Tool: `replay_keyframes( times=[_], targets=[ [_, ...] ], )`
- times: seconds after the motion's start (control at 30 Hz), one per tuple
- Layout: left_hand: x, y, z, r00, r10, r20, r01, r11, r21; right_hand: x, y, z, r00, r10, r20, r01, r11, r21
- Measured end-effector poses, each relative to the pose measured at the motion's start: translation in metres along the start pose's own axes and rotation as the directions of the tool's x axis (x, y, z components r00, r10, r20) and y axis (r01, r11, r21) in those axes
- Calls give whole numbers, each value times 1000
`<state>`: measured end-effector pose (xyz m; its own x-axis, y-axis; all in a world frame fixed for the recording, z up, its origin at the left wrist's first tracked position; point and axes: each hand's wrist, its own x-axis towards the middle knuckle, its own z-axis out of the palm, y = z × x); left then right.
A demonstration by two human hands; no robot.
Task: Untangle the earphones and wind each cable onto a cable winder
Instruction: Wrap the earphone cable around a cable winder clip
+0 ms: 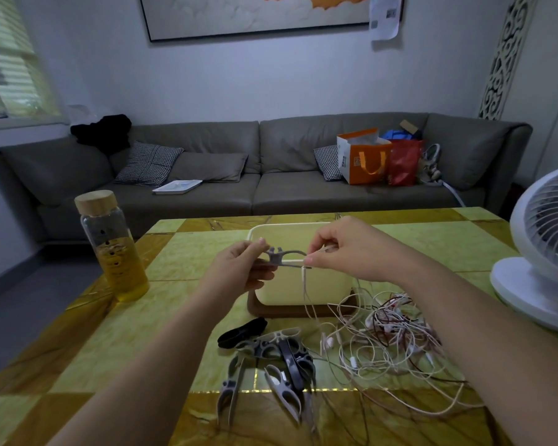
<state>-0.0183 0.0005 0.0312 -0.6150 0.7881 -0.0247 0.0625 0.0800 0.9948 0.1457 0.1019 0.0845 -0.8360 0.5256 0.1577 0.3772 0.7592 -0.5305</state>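
My left hand (239, 268) pinches one end of a grey cable winder (285, 257), held level above the table. My right hand (345, 249) pinches a white earphone cable (305, 284) at the winder's other end. From there the cable hangs down to a tangled heap of white and red earphones (387, 342) on the table at the right. Several spare grey and black winders (271, 365) lie in a loose pile near the table's front.
A cream box (303, 291) on a dark wooden base stands right behind the hands. A glass bottle (113, 249) of yellow liquid stands at the left of the green-tiled table (142, 333). A white fan (541, 252) stands at the right edge. A grey sofa lies beyond.
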Motion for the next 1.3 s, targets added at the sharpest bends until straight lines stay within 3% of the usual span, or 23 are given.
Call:
replay_keyframes(
  times=[0.27, 0.5, 0.83, 1.13, 1.3],
  targets=[
    [-19, 5, 19, 992, 9, 122, 3, 995, -99, 2, -7, -6, 996, -72, -55, 75, 995, 61],
    [-24, 3, 13, 967, 31, 255, -24, 999, -30, 5, -4, -5, 991, -64, -116, 76, 992, 103],
    [-26, -4, 21, 952, 137, 274, -192, 964, 184, 7, -4, -6, 966, -86, -243, 118, 986, 119],
    [-27, -19, 27, 956, 96, 279, -151, 972, 183, 12, -1, -7, 888, -82, -452, 167, 974, 152],
    [-25, -25, 28, 955, 69, 288, -119, 980, 161, 17, 8, -1, 869, -42, -492, 154, 970, 189]
  ],
)
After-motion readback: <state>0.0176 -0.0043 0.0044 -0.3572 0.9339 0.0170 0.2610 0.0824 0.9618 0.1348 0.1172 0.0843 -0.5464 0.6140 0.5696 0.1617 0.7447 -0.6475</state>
